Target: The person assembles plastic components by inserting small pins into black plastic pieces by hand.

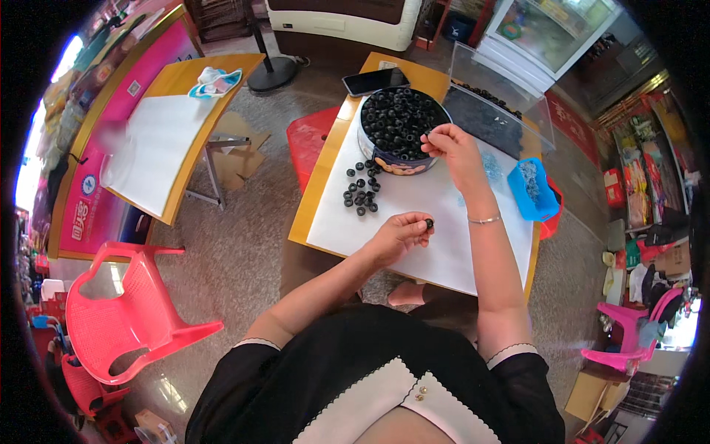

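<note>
Between the thumb and fingers of my left hand [404,237] is a small round black bead [430,223], held low over the white-covered table [347,229]. My right hand [455,152] is pinched closed at the right rim of a round tub [403,164]; whatever its fingertips hold is too small to make out. Black beads [399,118] with holes fill the tub. Several loose beads [360,196] lie on the white sheet to the tub's front left.
Behind the tub lies a dark phone [376,81]. At right stand a blue basket [534,191] of small clear-blue pieces and a black tray [484,118] with a transparent lid [510,89]. Pink chair [133,311] and second table [166,140] are at left.
</note>
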`<action>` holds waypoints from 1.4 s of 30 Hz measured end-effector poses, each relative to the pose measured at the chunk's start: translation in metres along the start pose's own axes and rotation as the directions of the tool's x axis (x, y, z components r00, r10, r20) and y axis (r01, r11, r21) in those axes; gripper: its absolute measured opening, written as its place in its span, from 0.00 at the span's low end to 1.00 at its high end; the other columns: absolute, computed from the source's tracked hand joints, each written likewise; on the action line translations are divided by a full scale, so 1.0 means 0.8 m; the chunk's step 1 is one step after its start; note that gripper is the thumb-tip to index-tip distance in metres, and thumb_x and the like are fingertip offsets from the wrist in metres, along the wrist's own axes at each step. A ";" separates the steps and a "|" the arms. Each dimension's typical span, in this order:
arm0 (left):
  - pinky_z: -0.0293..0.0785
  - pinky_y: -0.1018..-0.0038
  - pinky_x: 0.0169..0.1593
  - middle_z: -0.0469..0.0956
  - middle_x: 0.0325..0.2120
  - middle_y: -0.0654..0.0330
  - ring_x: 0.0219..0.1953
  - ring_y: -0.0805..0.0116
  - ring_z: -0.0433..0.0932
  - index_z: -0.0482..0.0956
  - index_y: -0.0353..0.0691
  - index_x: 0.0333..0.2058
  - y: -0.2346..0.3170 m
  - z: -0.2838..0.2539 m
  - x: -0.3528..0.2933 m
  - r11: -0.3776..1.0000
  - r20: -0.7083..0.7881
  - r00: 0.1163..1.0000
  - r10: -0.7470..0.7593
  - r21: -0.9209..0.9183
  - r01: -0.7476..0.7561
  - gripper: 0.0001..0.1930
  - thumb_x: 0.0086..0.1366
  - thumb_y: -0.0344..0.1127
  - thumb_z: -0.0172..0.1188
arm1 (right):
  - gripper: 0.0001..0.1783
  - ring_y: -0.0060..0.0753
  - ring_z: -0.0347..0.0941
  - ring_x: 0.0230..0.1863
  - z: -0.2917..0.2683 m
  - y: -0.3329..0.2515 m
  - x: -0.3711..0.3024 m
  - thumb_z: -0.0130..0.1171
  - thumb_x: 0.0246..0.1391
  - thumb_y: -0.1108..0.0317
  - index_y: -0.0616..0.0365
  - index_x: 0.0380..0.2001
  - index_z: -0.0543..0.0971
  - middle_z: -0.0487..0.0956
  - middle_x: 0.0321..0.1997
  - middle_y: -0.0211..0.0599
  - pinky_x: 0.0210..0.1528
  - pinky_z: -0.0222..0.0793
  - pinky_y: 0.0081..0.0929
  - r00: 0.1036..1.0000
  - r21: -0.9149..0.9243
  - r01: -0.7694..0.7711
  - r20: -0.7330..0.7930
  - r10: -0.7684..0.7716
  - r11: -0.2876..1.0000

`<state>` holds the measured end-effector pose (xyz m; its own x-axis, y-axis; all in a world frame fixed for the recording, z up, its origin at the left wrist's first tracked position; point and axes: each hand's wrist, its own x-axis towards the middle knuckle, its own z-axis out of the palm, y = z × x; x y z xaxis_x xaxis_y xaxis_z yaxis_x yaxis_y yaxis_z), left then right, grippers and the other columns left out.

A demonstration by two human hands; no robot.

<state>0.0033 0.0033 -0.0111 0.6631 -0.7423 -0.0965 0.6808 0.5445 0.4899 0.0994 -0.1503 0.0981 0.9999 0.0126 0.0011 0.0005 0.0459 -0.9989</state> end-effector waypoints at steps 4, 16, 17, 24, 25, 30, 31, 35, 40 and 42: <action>0.70 0.76 0.38 0.75 0.32 0.59 0.32 0.72 0.73 0.73 0.34 0.41 0.004 0.001 -0.001 1.000 -0.013 1.000 0.019 -0.025 -0.020 0.12 0.61 0.32 0.56 | 0.08 0.27 0.74 0.36 -0.019 0.021 -0.050 0.54 0.51 0.78 0.63 0.36 0.76 0.77 0.37 0.38 0.39 0.70 0.23 0.997 0.491 -0.081 0.042 0.070 0.867; 0.68 0.77 0.38 0.74 0.31 0.62 0.32 0.73 0.71 0.72 0.37 0.41 0.006 0.005 0.002 0.999 -0.045 0.998 0.048 0.003 -0.048 0.12 0.61 0.36 0.56 | 0.14 0.31 0.75 0.39 -0.011 0.051 -0.163 0.53 0.51 0.78 0.64 0.43 0.74 0.78 0.38 0.41 0.43 0.71 0.26 0.993 0.569 -0.051 -0.056 0.100 0.821; 0.68 0.77 0.38 0.74 0.31 0.61 0.32 0.73 0.71 0.72 0.37 0.41 0.006 0.005 0.001 0.999 -0.055 0.997 0.047 -0.004 -0.047 0.12 0.61 0.36 0.56 | 0.13 0.28 0.74 0.37 -0.007 0.049 -0.166 0.54 0.50 0.78 0.64 0.42 0.75 0.78 0.37 0.40 0.40 0.70 0.23 0.991 0.528 -0.039 -0.089 0.101 0.848; 0.68 0.77 0.37 0.73 0.31 0.60 0.34 0.73 0.70 0.71 0.36 0.41 0.005 0.007 0.002 0.998 -0.038 0.998 0.056 -0.004 -0.057 0.12 0.61 0.35 0.56 | 0.10 0.15 0.64 0.27 -0.002 0.050 -0.185 0.57 0.47 0.75 0.64 0.35 0.78 0.76 0.30 0.28 0.32 0.61 0.12 0.970 0.194 -0.027 -0.233 0.072 0.981; 0.68 0.77 0.37 0.73 0.31 0.60 0.33 0.73 0.70 0.72 0.36 0.41 0.006 0.006 0.003 0.999 -0.048 0.998 0.049 0.003 -0.049 0.12 0.61 0.35 0.56 | 0.10 0.15 0.64 0.27 0.001 0.048 -0.187 0.57 0.47 0.75 0.64 0.35 0.78 0.76 0.30 0.28 0.32 0.61 0.12 0.970 0.195 -0.029 -0.230 0.075 0.980; 0.68 0.77 0.37 0.74 0.31 0.60 0.33 0.72 0.71 0.73 0.34 0.41 0.008 0.005 0.002 0.999 -0.059 0.997 0.043 0.024 -0.041 0.12 0.61 0.34 0.56 | 0.08 0.16 0.68 0.33 0.016 0.048 -0.193 0.55 0.49 0.77 0.63 0.35 0.78 0.76 0.32 0.28 0.36 0.64 0.14 0.954 -0.107 0.080 -0.281 -0.107 0.991; 0.69 0.77 0.37 0.75 0.31 0.60 0.32 0.72 0.72 0.73 0.34 0.40 0.007 0.004 0.002 0.998 -0.053 0.997 0.047 0.036 -0.045 0.11 0.61 0.33 0.56 | 0.08 0.16 0.68 0.33 0.016 0.048 -0.192 0.55 0.49 0.77 0.63 0.35 0.78 0.76 0.32 0.28 0.36 0.64 0.14 0.954 -0.106 0.081 -0.281 -0.108 0.991; 0.69 0.76 0.37 0.76 0.31 0.60 0.32 0.73 0.72 0.74 0.35 0.40 0.006 0.003 0.003 0.997 -0.040 0.998 0.054 0.057 -0.051 0.10 0.60 0.32 0.56 | 0.09 0.21 0.70 0.35 0.018 0.045 -0.191 0.56 0.49 0.79 0.62 0.36 0.78 0.75 0.35 0.31 0.37 0.65 0.17 0.929 -0.364 0.214 -0.212 -0.304 0.907; 0.69 0.76 0.37 0.76 0.31 0.60 0.31 0.73 0.72 0.74 0.35 0.40 0.003 0.002 0.003 0.996 -0.043 0.997 0.072 0.056 -0.069 0.11 0.60 0.31 0.57 | 0.10 0.26 0.71 0.35 0.023 0.042 -0.192 0.57 0.46 0.80 0.59 0.35 0.79 0.75 0.34 0.34 0.36 0.67 0.19 0.909 -0.569 0.212 -0.185 -0.375 0.794; 0.69 0.76 0.37 0.76 0.31 0.60 0.31 0.73 0.73 0.74 0.35 0.40 0.003 0.004 0.002 0.996 -0.049 0.996 0.075 0.061 -0.072 0.11 0.59 0.31 0.57 | 0.11 0.29 0.71 0.34 0.022 0.047 -0.192 0.57 0.44 0.81 0.59 0.34 0.79 0.75 0.34 0.34 0.34 0.68 0.21 0.867 -0.672 0.277 -0.134 -0.481 0.687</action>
<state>0.0052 0.0018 -0.0076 0.7265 -0.6796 -0.1019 0.6112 0.5713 0.5477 -0.0544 -0.1328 0.0615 0.8681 -0.1448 0.4749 0.2862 -0.6357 -0.7169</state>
